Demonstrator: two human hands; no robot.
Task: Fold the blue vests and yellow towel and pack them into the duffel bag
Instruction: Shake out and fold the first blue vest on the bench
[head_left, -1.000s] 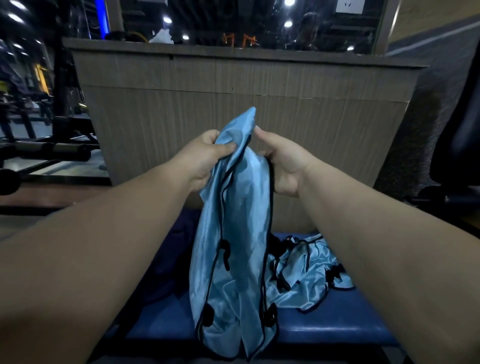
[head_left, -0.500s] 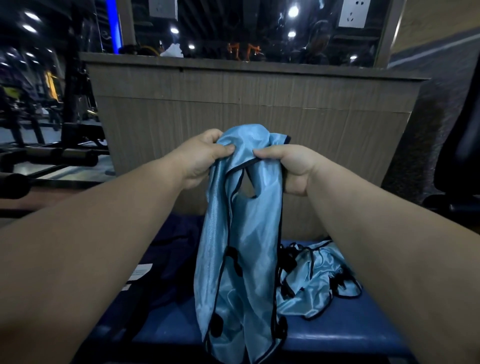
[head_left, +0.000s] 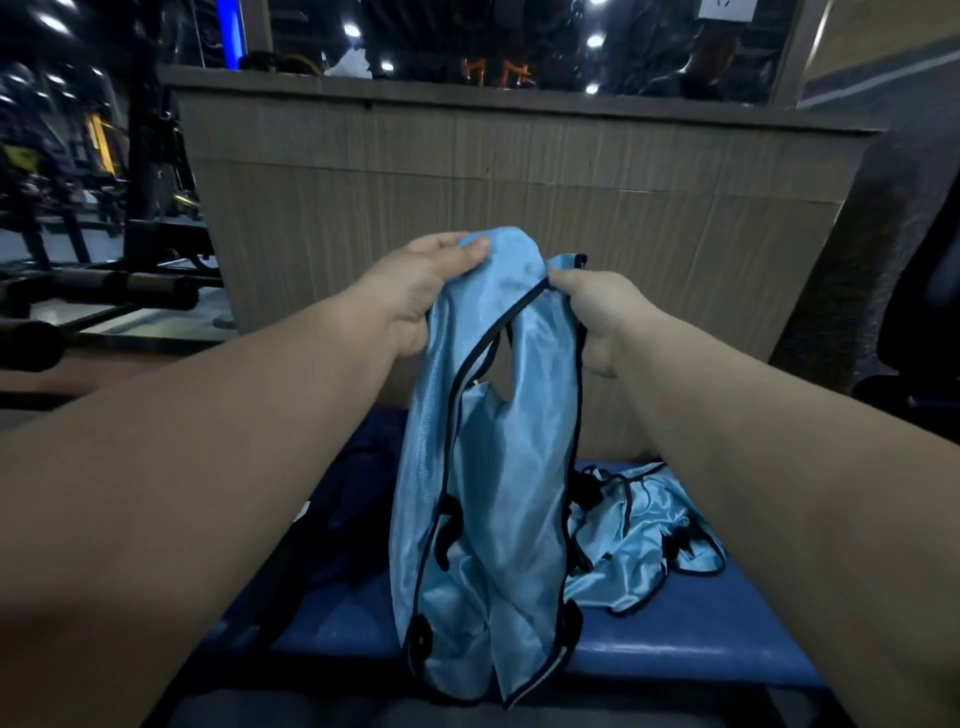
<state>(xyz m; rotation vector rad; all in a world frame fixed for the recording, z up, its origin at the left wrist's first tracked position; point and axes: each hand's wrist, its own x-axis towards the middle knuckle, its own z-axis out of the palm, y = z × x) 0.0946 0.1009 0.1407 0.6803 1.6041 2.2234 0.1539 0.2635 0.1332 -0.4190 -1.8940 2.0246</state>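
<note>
A light blue vest (head_left: 493, 493) with black trim hangs in the air in front of me, its neck opening facing me. My left hand (head_left: 421, 291) pinches its left shoulder strap and my right hand (head_left: 592, 312) grips the right strap at the black edge. A second blue vest (head_left: 639, 540) lies crumpled on the blue padded bench (head_left: 691, 634) to the right. A dark navy bag (head_left: 353, 509) lies on the bench at the left, partly hidden by my left arm. No yellow towel shows.
A wood-panelled counter (head_left: 519, 197) rises just behind the bench. Gym machines (head_left: 104, 291) stand to the left. A black chair (head_left: 924, 322) is at the right edge. A mirror above the counter reflects ceiling lights.
My hands have drawn apart along the vest's top, spreading the two shoulder straps and opening the neck hole. The vest hangs wider than before.
</note>
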